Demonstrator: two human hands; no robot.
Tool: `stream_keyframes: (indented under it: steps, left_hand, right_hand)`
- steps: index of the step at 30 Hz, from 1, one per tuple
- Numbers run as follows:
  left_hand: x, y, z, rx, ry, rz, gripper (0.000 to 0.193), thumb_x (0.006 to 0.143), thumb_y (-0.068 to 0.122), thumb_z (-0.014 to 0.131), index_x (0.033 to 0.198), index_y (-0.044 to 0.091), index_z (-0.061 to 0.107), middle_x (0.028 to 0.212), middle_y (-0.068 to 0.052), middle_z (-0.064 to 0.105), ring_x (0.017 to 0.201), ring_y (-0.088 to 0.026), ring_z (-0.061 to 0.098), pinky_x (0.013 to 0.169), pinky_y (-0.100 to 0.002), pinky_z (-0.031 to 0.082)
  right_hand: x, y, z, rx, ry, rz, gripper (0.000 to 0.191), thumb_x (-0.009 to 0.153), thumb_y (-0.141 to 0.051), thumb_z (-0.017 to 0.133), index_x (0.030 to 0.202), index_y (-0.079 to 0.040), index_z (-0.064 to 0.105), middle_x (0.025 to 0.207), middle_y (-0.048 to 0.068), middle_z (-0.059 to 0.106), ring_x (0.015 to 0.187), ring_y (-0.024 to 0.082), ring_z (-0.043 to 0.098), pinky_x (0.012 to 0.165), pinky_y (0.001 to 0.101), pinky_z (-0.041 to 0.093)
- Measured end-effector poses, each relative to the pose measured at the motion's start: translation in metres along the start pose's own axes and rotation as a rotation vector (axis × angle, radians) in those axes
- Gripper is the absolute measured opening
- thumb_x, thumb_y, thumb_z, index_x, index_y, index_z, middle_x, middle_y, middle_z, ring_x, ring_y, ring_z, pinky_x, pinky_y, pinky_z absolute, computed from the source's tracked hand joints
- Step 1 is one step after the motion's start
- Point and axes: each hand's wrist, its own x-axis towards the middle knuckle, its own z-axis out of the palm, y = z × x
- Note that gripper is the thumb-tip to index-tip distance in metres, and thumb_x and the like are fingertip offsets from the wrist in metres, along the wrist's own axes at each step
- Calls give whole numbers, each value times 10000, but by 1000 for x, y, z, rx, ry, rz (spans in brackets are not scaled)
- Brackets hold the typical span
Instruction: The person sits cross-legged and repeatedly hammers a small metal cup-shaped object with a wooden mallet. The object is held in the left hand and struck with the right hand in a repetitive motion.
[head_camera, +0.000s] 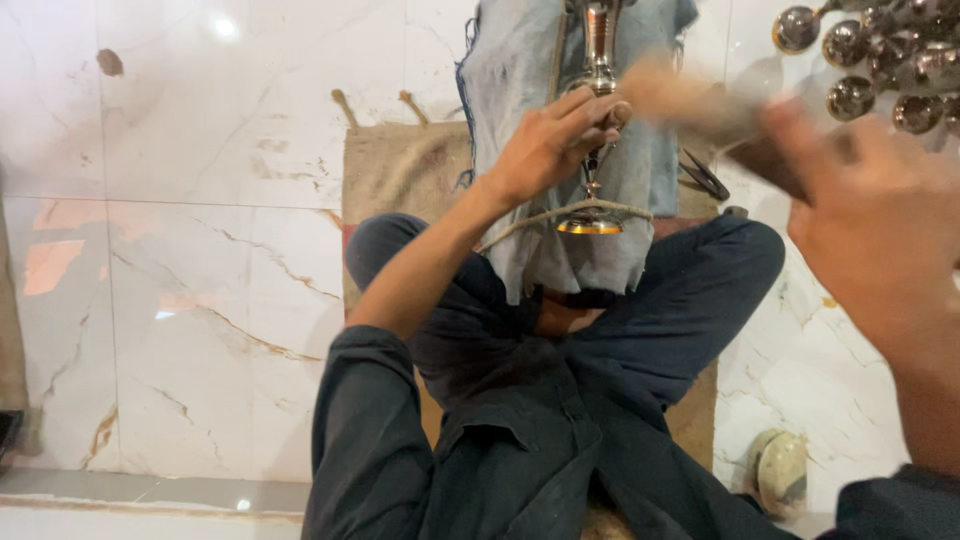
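Observation:
I sit cross-legged on a burlap mat (395, 165) on a marble floor. My left hand (550, 140) grips the stem of a shiny metal goblet-like piece (598, 60) that stands upside down, its gold-rimmed round base (588, 225) near my knees. A grey-blue cloth (515, 70) lies under the piece and over my lap, and a cord (530, 225) runs across it. My right hand (870, 240) is raised close to the camera and blurred. It holds a wooden-handled tool (700, 105) whose end reaches towards the metal piece.
Several polished round metal pieces (880, 60) lie on the floor at the top right. A pair of black scissors (705, 175) rests by my right knee. A round dish-like object (780, 470) sits at the lower right. A step edge (150, 495) runs along the lower left.

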Motion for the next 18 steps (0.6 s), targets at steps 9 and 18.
stream_keyframes:
  steps: [9, 18]
  left_hand:
    - [-31, 21, 58, -532, 678, -400, 372, 1021, 71, 719, 1311, 41, 487, 1079, -62, 702, 968, -131, 724, 833, -287, 619]
    - [-33, 11, 71, -332, 697, -370, 420, 1010, 43, 719, 1343, 35, 462, 1003, -86, 714, 896, -146, 718, 769, -275, 589]
  right_hand:
    - [25, 3, 3, -281, -185, -117, 825, 821, -87, 780, 1594, -257, 547, 888, 105, 596, 696, 284, 652, 564, 410, 488]
    - [61, -4, -13, -703, -131, -324, 657, 925, -207, 685, 1561, -332, 584, 894, -3, 607, 806, 167, 637, 686, 307, 470]
